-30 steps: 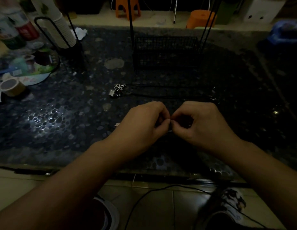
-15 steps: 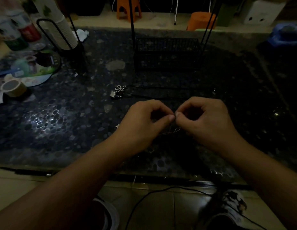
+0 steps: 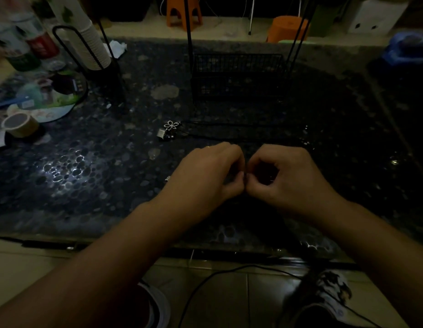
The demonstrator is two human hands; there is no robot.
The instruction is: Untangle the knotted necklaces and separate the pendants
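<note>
Over the dark pebbled desk, the left hand and right hand meet fingertip to fingertip, fingers curled as if pinching; what they hold is too dark to tell. A flower pendant and square pendant lie beyond them, black cords trailing right.

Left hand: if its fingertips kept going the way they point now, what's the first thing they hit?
The left hand points right, toward the right hand. Their fingertips already meet at the middle, so it would most likely press into the right hand's fingertips at once. Whatever chain sits between them is too dark to see.
</note>
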